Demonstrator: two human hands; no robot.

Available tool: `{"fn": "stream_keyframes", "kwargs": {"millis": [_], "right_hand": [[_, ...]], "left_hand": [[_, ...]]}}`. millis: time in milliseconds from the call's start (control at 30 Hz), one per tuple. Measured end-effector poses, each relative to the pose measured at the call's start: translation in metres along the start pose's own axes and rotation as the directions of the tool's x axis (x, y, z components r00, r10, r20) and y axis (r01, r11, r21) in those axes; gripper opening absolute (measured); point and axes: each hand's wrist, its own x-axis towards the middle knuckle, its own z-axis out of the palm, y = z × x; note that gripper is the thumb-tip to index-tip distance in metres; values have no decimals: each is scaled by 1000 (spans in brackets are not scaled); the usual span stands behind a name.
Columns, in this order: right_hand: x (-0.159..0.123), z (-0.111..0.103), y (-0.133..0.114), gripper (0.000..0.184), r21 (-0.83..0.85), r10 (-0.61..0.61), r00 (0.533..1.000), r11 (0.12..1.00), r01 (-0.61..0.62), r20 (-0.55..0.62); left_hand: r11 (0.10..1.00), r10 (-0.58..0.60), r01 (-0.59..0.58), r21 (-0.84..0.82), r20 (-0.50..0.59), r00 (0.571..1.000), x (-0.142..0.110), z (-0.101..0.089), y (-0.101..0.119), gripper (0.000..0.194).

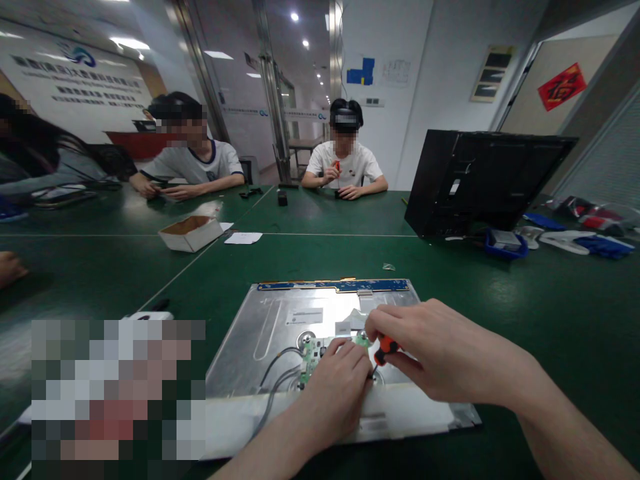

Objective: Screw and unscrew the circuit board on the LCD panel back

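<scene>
In my right hand (415,340) is an orange and black screwdriver (385,349), tilted, its shaft pointing down at the right edge of a green circuit board (314,353). My left hand (343,377) lies over that board, fingers bent together close to the screwdriver's tip; what they hold, if anything, is hidden. The board sits on a flat silver metal panel (280,313) with a blue circuit strip (310,287) along its far edge. Grey cables (275,393) run from the board's left side toward me. The screw under the tip cannot be made out.
A black monitor housing (480,180) stands at the right, with a blue tray (505,250) and gloves (600,243) beside it. An open cardboard box (193,233) and paper (243,238) lie farther left. Several people sit around the green table (310,257). One area at lower left is pixelated.
</scene>
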Motion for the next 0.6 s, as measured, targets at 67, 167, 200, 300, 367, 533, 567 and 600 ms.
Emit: {"fn": "stream_keyframes", "kwargs": {"millis": [67,167,200,300,367,533,567,600], "right_hand": [[0,0,-2,13,-12,1,1000,1000,-1,6],[1,0,-4,9,-76,69,997,995,-71,-26],[2,0,-4,9,-91,87,996,992,-89,-31],[5,1,-4,6,-114,91,996,989,-93,-25],[6,2,-4,6,-128,89,995,987,-93,-34],[3,2,-5,9,-112,88,995,989,-92,-38],[2,1,-6,8,-99,75,996,992,-78,-37],[1,1,-6,8,-89,60,998,994,-63,-38]], "left_hand": [[1000,-10,10,-5,-6,1000,0,0,0,12],[1000,-5,5,2,-12,1000,0,0,0,12],[1000,-2,2,4,-12,1000,0,0,0,13],[1000,-6,6,5,-7,1000,0,0,0,14],[1000,-10,10,11,-5,1000,0,0,0,13],[999,25,-26,39,6,1000,0,4,-2,13],[999,27,-27,44,7,1000,0,4,-2,12],[999,26,-27,47,8,1000,0,5,-2,12]]}}
